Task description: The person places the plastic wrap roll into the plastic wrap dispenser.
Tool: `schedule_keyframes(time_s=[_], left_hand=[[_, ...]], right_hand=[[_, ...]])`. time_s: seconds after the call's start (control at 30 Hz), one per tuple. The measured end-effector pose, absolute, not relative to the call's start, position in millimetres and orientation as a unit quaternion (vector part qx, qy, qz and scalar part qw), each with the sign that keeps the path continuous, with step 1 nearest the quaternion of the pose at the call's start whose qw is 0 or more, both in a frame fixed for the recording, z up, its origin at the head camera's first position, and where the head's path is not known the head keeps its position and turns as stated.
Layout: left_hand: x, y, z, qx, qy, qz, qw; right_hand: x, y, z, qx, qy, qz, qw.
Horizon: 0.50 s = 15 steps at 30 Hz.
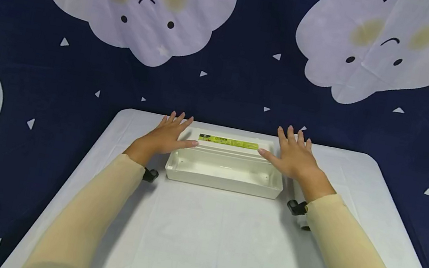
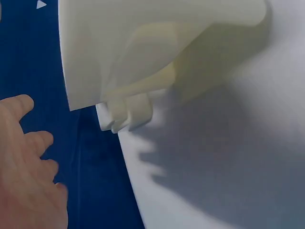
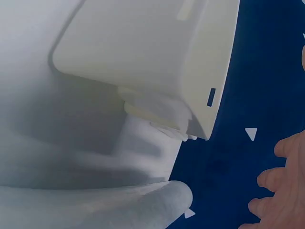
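Head view: my left hand [image 1: 166, 137] and right hand [image 1: 294, 157] spread wide, holding nothing; white box [image 1: 223, 183] on counter [image 1: 211, 248] between them. Best, I'd say: take both ends evenly, avoid knocking white roll [image 3: 119, 205] near right end.

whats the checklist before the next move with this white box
1. White box open: ok, its inside shows.
2. Left hand free: ok, fingers spread, holding nothing.
3. Right hand free: ok, fingers spread, holding nothing.
4. Hands off the box: cannot tell, they overlap it in the head view.
5. White roll fully visible from the head: not ok, the right hand and wrist hide part of it.
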State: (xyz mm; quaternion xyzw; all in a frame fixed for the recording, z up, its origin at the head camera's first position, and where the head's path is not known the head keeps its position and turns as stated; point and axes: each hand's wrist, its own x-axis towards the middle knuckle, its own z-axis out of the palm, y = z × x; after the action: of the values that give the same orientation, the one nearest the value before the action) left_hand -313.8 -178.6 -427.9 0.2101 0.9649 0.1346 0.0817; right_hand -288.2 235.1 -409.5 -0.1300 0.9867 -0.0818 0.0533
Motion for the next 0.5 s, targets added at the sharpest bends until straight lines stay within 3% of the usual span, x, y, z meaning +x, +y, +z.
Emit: schedule_keyframes(time_s=[0.2, 0.5], left_hand=[[-306, -186, -439, 0.203, 0.939, 0.264, 0.092], [-284, -192, -461, 0.210, 0.886, 0.409, 0.062]], right_hand=[[-283, 245, -414, -0.127, 0.985, -0.106, 0.052], [-274, 257, -421, -0.115, 0.984, -0.131, 0.042]])
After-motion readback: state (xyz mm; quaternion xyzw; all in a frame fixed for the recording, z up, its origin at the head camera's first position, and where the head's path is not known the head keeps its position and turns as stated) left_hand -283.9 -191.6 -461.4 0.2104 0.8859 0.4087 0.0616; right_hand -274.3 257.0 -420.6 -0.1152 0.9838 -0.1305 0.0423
